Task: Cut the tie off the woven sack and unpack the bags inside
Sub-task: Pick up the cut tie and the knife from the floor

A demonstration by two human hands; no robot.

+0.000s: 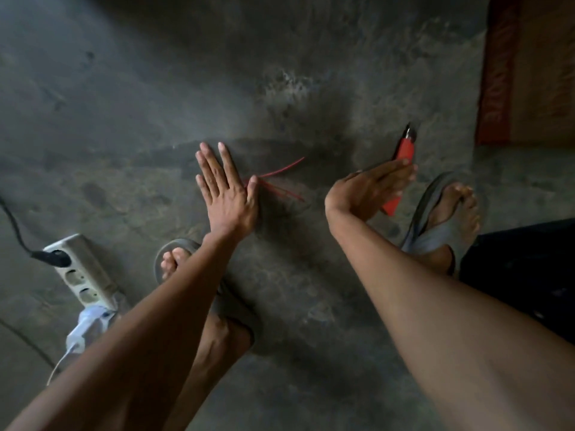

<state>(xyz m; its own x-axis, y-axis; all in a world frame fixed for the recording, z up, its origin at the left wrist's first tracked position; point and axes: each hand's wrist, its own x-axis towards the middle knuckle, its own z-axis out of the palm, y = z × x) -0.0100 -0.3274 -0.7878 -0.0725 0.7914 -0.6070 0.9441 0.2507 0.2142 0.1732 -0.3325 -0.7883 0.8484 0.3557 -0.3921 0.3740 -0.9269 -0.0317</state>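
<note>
Below, left hand (225, 194) flat open, right hand (373, 191) covering red cutter (404, 150)

Red cutter (404, 150); red tie (280, 174); mottled grey floor (155, 104); white power strip (81, 272); grey sandals (435, 231).

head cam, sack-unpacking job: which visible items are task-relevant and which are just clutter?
Job-related:
- red cutter, on the floor, partly behind the right hand
- red tie strands, on the floor by the left hand

Just lying about:
- white power strip with a black plug in it
- white charger
- red-edged mat

No sack or bags in view.
</note>
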